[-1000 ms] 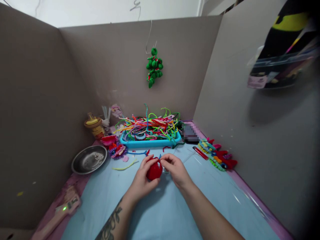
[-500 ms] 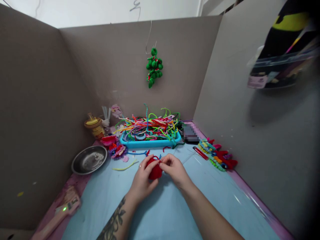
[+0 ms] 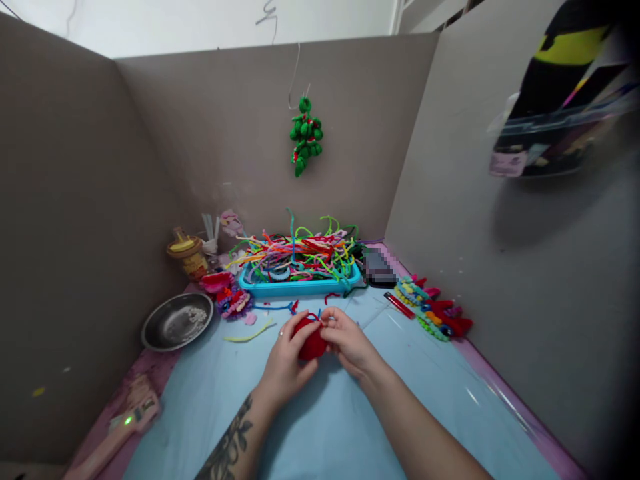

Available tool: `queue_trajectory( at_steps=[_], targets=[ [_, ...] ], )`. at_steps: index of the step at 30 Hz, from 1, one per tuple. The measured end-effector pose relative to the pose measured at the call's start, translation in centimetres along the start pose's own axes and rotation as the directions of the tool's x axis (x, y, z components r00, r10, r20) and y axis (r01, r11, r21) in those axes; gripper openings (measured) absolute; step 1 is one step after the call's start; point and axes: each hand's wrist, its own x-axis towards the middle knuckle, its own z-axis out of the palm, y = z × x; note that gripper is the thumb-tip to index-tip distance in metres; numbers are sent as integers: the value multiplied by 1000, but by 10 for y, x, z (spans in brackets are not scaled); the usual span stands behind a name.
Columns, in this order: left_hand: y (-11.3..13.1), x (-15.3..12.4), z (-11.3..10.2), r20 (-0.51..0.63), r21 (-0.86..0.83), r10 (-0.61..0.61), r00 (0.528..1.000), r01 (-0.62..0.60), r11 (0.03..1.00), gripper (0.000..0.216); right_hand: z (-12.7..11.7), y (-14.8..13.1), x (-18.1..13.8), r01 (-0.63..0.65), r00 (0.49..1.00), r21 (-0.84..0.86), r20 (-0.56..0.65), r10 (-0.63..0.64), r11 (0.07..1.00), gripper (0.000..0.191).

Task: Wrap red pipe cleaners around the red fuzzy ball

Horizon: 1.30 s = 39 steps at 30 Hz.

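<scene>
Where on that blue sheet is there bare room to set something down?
The blue sheet is bare right of the right forearm, nearer than the fuzzy pieces; between the left forearm, metal bowl and pink device; and between the forearms. It's crowded along the back, around the heaped blue tray, and at the red piece between left hand and right hand.

We note a blue-covered bench (image 3: 320,427); on it: blue tray (image 3: 300,290), metal bowl (image 3: 163,327), yellow strip (image 3: 249,337), slim red tool (image 3: 400,306), pink device (image 3: 145,413).
</scene>
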Motion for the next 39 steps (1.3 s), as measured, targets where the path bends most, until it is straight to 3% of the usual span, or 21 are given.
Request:
queue_trajectory(
  at_steps=[5,9,12,16,20,23,29,32,39],
  targets=[
    [-1,4,-2,-81,-249,-139,987,115,962,59,-2,-1,-1,-14,998,125,63,7,992,27],
    [-1,5,-3,2,-456,-278,961,248,855,61,0,0,-2,36,999,102,28,-39,994,32],
    [1,5,-2,73,-581,-328,942,307,753,64,4,2,-1,102,993,104,-68,-96,989,32],
    [1,4,1,31,-570,-343,939,299,765,62,7,5,-1,95,986,156,-154,-70,983,31],
    [-1,5,0,22,-570,-365,931,312,761,63,5,7,-1,17,995,73,-99,-10,997,22],
    [0,6,-2,65,-661,-408,911,345,666,65,6,8,-1,46,998,-28,-36,-47,999,16],
    [4,5,-3,130,-833,-488,863,362,419,64,13,7,-7,229,973,-210,27,-228,951,11],
    [4,4,-2,145,-855,-490,859,358,375,64,14,5,-10,281,958,-309,39,-283,909,10],
    [1,4,-6,189,-833,-435,881,378,404,67,9,9,-6,230,972,-117,79,-222,966,20]
  ],
)
